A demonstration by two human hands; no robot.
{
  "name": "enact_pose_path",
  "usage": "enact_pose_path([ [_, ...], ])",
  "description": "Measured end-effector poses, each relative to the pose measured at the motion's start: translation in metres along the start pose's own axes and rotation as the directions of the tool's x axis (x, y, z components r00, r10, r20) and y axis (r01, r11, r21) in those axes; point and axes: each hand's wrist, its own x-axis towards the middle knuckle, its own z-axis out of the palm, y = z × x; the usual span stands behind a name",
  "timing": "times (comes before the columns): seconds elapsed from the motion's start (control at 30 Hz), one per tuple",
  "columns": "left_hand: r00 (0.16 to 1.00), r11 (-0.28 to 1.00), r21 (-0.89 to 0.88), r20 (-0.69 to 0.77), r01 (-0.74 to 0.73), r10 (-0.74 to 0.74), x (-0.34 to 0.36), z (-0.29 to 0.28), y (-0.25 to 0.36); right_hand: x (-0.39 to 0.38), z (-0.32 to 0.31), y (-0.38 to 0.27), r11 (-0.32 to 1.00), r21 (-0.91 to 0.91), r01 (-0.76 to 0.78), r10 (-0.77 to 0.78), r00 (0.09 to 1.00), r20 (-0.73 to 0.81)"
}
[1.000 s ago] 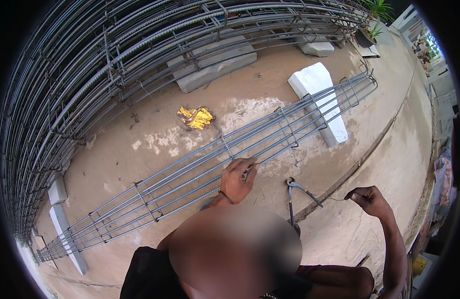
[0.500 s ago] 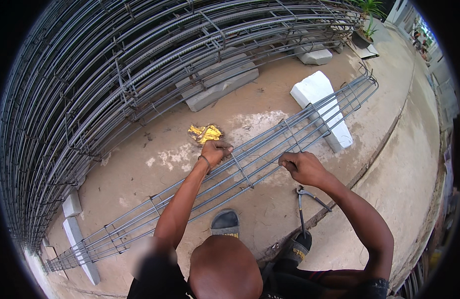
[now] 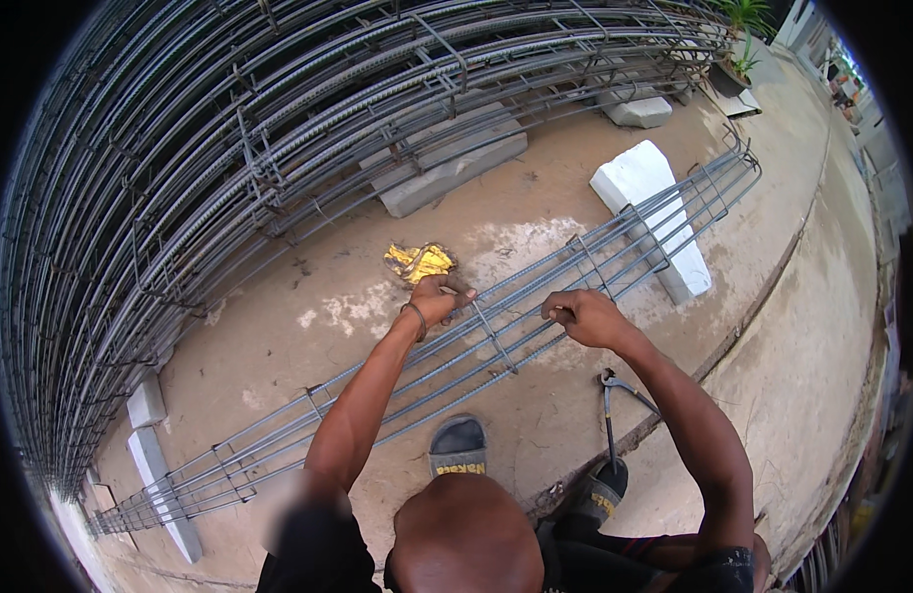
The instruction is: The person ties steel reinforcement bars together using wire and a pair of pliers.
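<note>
A long, narrow rebar cage of ribbed steel bars and stirrups lies slantwise in front of me, its ends resting on white blocks. My left hand is at the cage's far bar beside a stirrup, its thumb and fingers pinched together. Above the nearer bars, my right hand is closed in a pinch, fingertips pointing left. Whatever either hand holds is too thin to make out. Just beyond my left hand, a crumpled yellow wrapper lies on the ground. Pincers with dark handles lie near my right foot.
Stacked rebar cages fill the far left side, propped on concrete blocks. A white block supports the cage's right end, another block its left. A potted plant stands at the far right. A low concrete edge runs along the right.
My right hand has moved slightly left and up, nearer to my left hand, over the cage. My left hand stays at the same stirrup. The whole view has shifted a little.
</note>
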Motion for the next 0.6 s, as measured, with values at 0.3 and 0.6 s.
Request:
enact_pose_path([
  [0.3,0.995,0.999,-0.051,0.100,-0.007,0.012,0.005,-0.003,-0.008,0.012,-0.030,-0.020,0.982,-0.139,-0.124,0.143,0.981,0.134],
  [0.6,0.994,0.994,-0.046,0.016,-0.103,0.104,0.019,0.002,-0.018,0.029,-0.056,-0.043,0.983,-0.152,-0.107,0.136,0.972,0.192],
])
